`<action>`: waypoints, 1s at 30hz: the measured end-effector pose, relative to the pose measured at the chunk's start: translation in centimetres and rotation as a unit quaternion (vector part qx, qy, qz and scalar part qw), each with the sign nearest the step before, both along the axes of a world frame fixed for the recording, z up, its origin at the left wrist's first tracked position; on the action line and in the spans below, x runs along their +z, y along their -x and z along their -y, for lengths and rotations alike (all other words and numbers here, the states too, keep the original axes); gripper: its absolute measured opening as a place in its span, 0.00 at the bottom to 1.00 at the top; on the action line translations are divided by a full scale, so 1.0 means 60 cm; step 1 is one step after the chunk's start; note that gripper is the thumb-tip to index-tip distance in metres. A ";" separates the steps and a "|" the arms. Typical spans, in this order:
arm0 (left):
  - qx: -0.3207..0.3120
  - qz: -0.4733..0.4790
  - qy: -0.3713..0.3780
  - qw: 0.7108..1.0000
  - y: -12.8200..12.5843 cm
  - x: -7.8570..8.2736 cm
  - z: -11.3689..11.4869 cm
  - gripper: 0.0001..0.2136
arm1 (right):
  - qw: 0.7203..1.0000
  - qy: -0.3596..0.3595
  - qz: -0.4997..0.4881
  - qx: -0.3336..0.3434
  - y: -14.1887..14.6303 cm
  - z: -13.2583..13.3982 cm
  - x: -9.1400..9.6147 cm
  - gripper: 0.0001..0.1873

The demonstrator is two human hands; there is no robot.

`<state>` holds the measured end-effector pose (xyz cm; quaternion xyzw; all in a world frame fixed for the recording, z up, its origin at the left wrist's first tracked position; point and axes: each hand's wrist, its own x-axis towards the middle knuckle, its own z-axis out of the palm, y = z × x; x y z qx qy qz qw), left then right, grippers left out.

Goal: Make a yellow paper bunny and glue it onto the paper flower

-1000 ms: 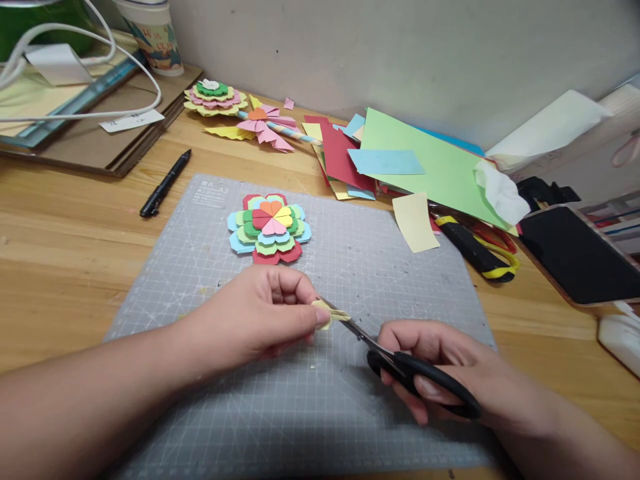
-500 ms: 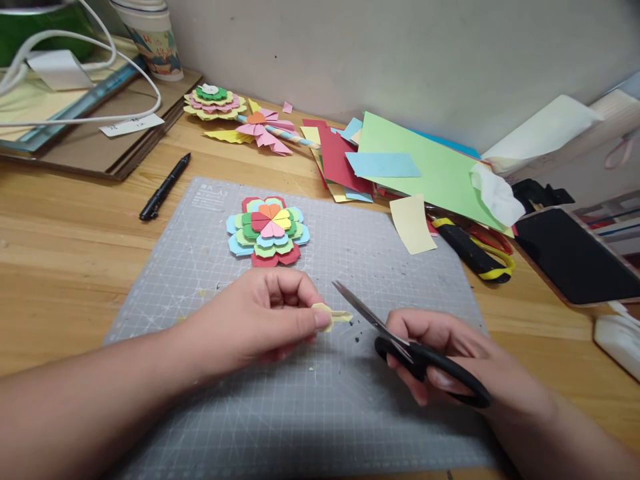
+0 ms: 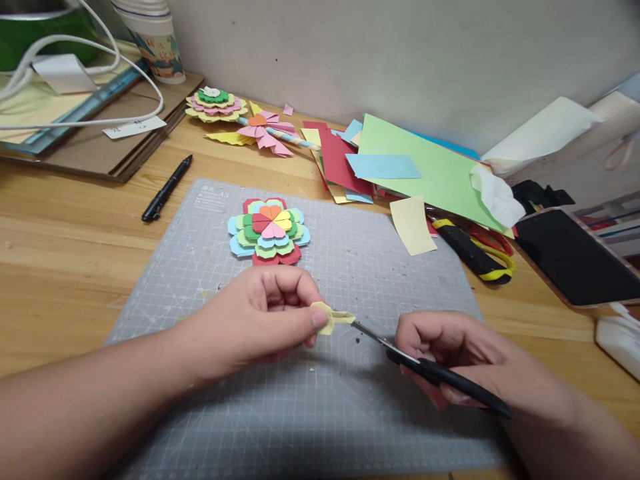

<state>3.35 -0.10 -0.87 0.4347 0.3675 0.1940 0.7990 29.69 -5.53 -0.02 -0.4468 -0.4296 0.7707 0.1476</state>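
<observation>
Between the thumb and fingers of my left hand (image 3: 280,317) is a small pale yellow paper piece (image 3: 324,320), with a narrow folded strip sticking out to the right. My right hand (image 3: 460,353) grips black-handled scissors (image 3: 415,362). Their blade tips meet the strip's right end; whether they touch it I cannot tell. Both hands are above a grey cutting mat (image 3: 300,427). Beyond my left hand a layered paper flower (image 3: 271,230) in red, green, blue, yellow, pink and orange lies on the mat.
Coloured paper sheets (image 3: 430,183) and a yellow paper piece (image 3: 413,225) are at the back right, near a black-and-yellow cutter (image 3: 467,250) and a phone (image 3: 580,257). A black pen (image 3: 167,189), paper flowers (image 3: 216,105) and a paper cup (image 3: 157,47) are on the left.
The scissors have tilted and their blades have come closer together, tips now at the strip's end. My right hand has shifted slightly right. My left hand stays nearly in place.
</observation>
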 end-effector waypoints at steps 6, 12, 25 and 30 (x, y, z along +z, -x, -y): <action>0.006 -0.013 0.000 1.000 -0.001 0.002 -0.001 0.11 | 0.998 -0.031 0.052 0.007 0.000 0.007 0.002 0.17; 0.013 0.004 0.000 1.000 0.000 -0.004 0.000 0.11 | 0.978 -0.148 0.146 0.035 0.003 0.014 0.008 0.15; -0.007 -0.001 -0.019 1.000 0.000 0.001 -0.001 0.09 | 0.879 -0.390 0.262 0.082 -0.003 0.009 0.021 0.07; 0.002 -0.004 -0.025 1.000 0.000 0.001 0.001 0.09 | 0.862 -0.421 0.269 0.088 -0.004 0.011 0.021 0.07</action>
